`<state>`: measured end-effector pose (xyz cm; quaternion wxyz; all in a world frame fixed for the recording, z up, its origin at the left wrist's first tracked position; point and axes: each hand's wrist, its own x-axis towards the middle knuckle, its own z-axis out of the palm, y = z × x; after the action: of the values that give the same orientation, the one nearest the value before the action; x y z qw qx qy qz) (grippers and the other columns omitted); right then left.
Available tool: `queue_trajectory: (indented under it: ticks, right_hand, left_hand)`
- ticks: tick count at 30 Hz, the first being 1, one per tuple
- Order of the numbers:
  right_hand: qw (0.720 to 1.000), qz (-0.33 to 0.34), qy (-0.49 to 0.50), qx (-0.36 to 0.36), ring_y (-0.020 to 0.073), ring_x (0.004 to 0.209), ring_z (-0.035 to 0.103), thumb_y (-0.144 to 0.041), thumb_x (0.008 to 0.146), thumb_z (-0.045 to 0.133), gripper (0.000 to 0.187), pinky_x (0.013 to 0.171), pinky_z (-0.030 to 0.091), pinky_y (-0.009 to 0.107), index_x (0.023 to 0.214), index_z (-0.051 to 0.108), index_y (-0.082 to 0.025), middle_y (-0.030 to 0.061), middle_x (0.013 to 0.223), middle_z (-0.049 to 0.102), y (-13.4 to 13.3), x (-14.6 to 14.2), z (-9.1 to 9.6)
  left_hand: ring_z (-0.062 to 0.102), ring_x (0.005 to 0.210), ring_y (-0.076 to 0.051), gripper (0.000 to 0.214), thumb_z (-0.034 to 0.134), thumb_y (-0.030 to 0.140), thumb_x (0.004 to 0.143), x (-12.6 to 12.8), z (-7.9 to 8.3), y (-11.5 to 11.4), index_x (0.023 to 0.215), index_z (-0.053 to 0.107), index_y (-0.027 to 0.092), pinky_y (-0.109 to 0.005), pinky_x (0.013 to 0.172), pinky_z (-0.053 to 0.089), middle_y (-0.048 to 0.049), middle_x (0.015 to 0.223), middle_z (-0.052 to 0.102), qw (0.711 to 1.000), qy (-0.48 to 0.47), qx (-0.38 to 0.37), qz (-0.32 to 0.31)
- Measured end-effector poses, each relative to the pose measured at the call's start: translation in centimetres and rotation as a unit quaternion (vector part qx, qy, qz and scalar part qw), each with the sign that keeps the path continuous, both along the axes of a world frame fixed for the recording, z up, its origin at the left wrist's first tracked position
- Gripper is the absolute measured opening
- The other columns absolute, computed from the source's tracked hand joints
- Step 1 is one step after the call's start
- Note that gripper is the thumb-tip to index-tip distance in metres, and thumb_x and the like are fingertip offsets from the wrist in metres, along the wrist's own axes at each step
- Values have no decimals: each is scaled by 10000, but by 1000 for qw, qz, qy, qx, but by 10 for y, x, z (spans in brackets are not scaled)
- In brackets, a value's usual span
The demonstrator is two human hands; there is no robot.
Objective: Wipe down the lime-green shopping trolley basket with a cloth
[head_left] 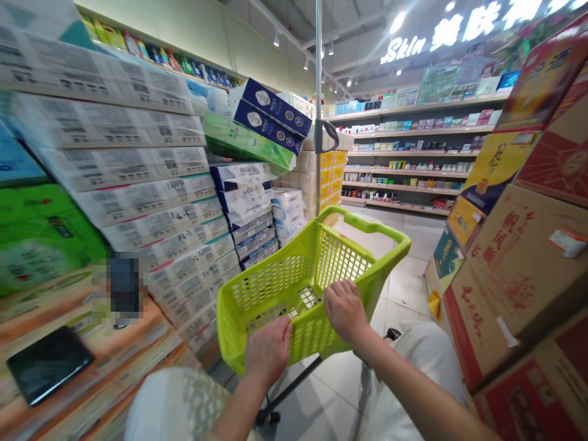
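A lime-green plastic shopping cart (269, 278) stands in front of me, its mesh basket holding nothing that I can see. My left hand (267, 348) is closed over the near side rim of the basket, toward its left end. Farther right on the same rim, my right hand (345, 311) is wrapped with its fingers curled over the edge. The cart's raised handle (367, 226) is at the far right end, apart from both hands. Under the basket, a dark leg with a wheel (267, 418) shows on the floor.
Tall stacks of packaged tissue (151, 165) rise at left. A black tablet-like device (50, 364) lies on orange packs (138, 349) at lower left. Cardboard cartons (509, 275) are piled at right. A metal pole (318, 79) stands behind the cart, and stocked shelves (413, 150) line the back.
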<state>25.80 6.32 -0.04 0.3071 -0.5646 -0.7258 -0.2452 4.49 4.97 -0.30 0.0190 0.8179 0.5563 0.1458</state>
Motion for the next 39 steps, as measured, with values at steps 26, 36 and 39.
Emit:
queue_trajectory:
  ticks: [26,36,39]
  right_hand:
    - [1000,-21,0,1,203,837,490,-177,902,506,132,985,265,366,795,572,-219,28,794,586,-18,-14,26]
    - [980,-133,107,103,226,934,533,-216,945,440,181,1005,257,413,916,618,-211,63,918,633,-37,40,55]
    - [988,-78,104,79,214,893,526,-197,933,449,176,1014,273,392,875,614,-220,52,869,620,-33,8,42]
  left_hand:
    - [509,1171,-269,542,501,202,772,43,8,11,1307,444,139,-465,1061,319,-128,1241,587,980,-103,112,-131]
    - [525,1066,-276,501,497,176,728,39,-7,13,1228,471,179,-489,1003,358,-104,1111,590,973,-162,98,-129]
    - [522,1081,-283,507,500,188,728,41,-11,13,1234,466,174,-495,1013,352,-112,1132,588,972,-162,106,-131]
